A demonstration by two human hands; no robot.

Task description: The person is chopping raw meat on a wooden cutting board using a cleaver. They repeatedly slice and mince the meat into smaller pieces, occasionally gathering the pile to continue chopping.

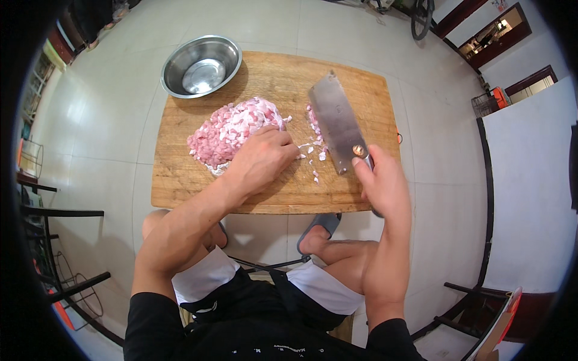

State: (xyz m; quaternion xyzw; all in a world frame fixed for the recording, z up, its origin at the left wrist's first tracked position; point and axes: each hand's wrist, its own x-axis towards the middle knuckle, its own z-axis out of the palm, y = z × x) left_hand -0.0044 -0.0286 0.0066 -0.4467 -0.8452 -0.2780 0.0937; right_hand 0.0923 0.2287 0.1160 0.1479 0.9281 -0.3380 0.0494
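Note:
A wooden chopping board (277, 195) lies in front of my knees. On its left half sits a heap of diced pink and white meat (226, 133). My left hand (265, 155) rests at the heap's right edge with its fingers curled down; the fingertips are hidden, as is whatever they press or pinch. My right hand (384, 180) grips the dark handle of a cleaver (338, 123), whose broad grey blade points away from me over the board. Small meat bits (314, 131) lie along the blade's left side, and a few scraps are scattered between blade and heap.
A steel bowl (203, 66) with nothing in it stands at the board's far left corner. Pale floor tiles (445, 156) surround the board. Black metal legs (66, 212) jut in at the left, and a white panel (536, 192) stands at the right. A bicycle wheel (422, 18) shows far off.

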